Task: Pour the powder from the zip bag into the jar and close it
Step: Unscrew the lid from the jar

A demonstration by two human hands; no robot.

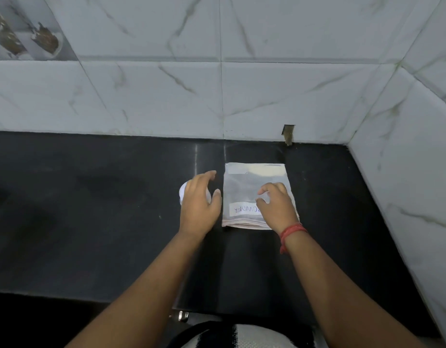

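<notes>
While the right hand [276, 205] rests with curled fingers on the flat clear labelled zip bag [252, 194], the left hand [199, 202], fingers spread, covers a white round jar [183, 193] just left of it.

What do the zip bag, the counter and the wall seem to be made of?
Zip bag: thin clear plastic, slightly glossy; the dark counter shows through it. Counter: black polished stone, probably granite; it faintly reflects the wall's tile lines. Wall: white glazed tiles with marble-like veining and visible grout joints.
</notes>
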